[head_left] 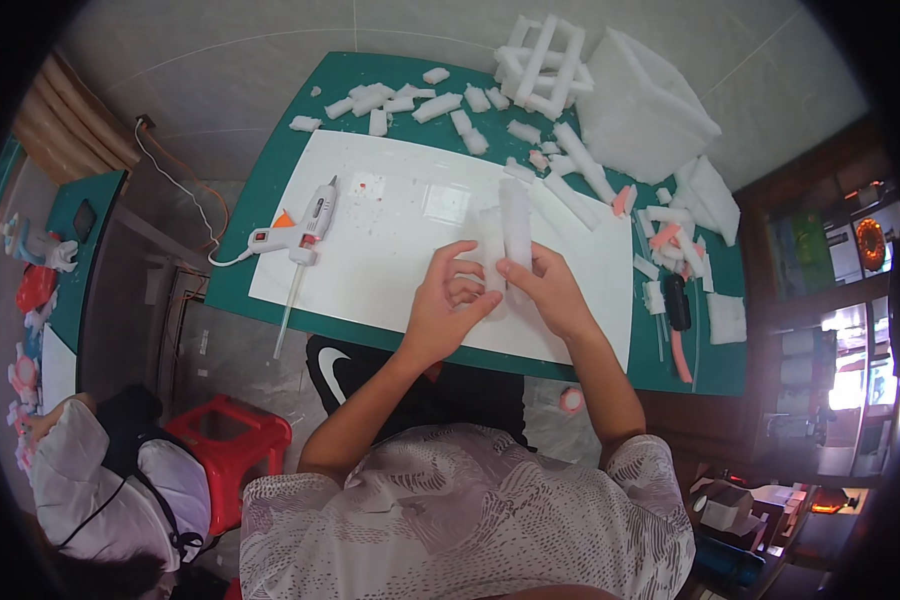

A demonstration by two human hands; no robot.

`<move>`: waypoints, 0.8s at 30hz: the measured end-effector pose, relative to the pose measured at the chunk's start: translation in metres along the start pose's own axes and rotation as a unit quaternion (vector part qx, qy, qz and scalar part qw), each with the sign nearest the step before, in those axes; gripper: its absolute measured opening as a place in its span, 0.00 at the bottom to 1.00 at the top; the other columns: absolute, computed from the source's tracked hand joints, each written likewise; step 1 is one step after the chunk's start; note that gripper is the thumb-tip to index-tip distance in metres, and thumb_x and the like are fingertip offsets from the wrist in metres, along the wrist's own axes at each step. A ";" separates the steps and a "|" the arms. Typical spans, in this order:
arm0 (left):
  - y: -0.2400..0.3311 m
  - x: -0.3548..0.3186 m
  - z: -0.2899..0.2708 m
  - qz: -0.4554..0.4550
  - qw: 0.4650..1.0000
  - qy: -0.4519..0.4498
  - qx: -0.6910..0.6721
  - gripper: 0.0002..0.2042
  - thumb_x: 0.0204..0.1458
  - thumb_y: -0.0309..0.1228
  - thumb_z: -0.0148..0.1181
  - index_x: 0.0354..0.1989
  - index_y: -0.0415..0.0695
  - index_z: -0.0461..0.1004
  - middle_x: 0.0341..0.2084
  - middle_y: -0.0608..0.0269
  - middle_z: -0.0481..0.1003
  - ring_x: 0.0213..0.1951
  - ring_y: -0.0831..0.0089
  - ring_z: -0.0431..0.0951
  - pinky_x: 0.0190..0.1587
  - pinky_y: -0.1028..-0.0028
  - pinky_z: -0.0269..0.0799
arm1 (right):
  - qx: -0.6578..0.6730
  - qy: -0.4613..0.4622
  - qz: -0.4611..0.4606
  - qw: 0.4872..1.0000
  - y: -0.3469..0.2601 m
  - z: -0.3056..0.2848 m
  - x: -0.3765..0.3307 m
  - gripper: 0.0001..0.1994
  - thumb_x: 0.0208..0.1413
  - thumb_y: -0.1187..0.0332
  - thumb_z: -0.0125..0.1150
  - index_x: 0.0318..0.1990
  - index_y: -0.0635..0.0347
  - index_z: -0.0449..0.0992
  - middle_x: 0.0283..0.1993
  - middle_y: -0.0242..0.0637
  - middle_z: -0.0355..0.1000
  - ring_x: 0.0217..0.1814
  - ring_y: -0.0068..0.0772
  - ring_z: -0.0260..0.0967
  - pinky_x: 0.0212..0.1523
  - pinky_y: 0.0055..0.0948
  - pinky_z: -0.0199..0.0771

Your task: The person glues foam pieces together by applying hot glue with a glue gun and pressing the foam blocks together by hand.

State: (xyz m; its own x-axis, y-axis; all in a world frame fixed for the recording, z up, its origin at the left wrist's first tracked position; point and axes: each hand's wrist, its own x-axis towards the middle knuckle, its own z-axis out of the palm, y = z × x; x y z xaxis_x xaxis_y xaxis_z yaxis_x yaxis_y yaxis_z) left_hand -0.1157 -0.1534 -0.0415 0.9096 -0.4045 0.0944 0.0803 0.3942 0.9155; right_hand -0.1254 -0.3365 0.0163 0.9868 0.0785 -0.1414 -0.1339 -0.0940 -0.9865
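Note:
Over the white board (400, 200), I hold two white foam strips side by side and upright. My left hand (444, 305) is closed, with its thumb and curled fingers at the shorter foam strip (492, 245). Closed on the longer foam strip (516, 220) is my right hand (552, 290), its thumb pressed to the lower part. The strips look close together or touching; I cannot tell whether they are joined. A white hot glue gun (310, 225) lies on the board's left side, with a clear glue stick (290, 312) sticking out past the edge.
Loose foam pieces (435, 106) lie along the far side of the green table (270, 200). A foam frame (542, 65) and a big foam block (645, 100) stand at the back right. A black-handled tool (677, 303) lies right. Another person (120, 470) sits by a red stool (235, 440).

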 end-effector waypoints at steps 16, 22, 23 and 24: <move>0.005 -0.021 -0.055 0.062 0.998 0.016 -0.009 0.28 0.56 0.18 0.64 0.67 0.36 0.65 0.46 0.60 0.69 0.43 0.77 0.79 0.44 0.77 0.77 | 0.065 -0.038 0.056 0.996 0.018 0.058 0.006 0.18 0.67 0.62 0.61 0.55 0.69 0.77 0.45 0.33 0.78 0.45 0.18 0.71 0.46 0.23 0.71; 0.012 -0.025 -0.066 0.022 0.999 0.018 -0.016 0.29 0.57 0.16 0.62 0.67 0.37 0.62 0.47 0.63 0.68 0.43 0.78 0.79 0.43 0.80 0.74 | 0.070 -0.027 0.053 0.996 0.018 0.076 0.013 0.18 0.68 0.60 0.60 0.54 0.69 0.77 0.43 0.34 0.78 0.43 0.18 0.72 0.44 0.22 0.71; 0.011 -0.025 -0.068 0.023 0.999 0.017 -0.018 0.28 0.58 0.16 0.62 0.67 0.37 0.62 0.47 0.63 0.68 0.43 0.78 0.79 0.42 0.80 0.74 | 0.066 -0.022 0.051 0.996 0.019 0.078 0.014 0.18 0.68 0.60 0.60 0.53 0.69 0.77 0.43 0.34 0.78 0.42 0.18 0.72 0.44 0.22 0.72; 0.010 -0.025 -0.069 0.020 1.000 0.017 -0.017 0.28 0.58 0.16 0.62 0.67 0.37 0.62 0.47 0.63 0.68 0.43 0.78 0.79 0.42 0.80 0.74 | 0.068 -0.022 0.053 0.996 0.020 0.079 0.016 0.18 0.68 0.60 0.60 0.53 0.69 0.77 0.43 0.34 0.78 0.42 0.18 0.72 0.44 0.22 0.72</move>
State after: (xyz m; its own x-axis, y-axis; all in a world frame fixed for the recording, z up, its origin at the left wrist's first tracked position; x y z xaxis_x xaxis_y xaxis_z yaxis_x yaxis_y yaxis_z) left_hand -0.1093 -0.0824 -0.0612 0.9258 -0.3596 0.1168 0.0571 0.4382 0.8971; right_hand -0.1198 -0.2590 -0.0121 0.9618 0.1191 -0.2464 -0.2517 0.0309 -0.9673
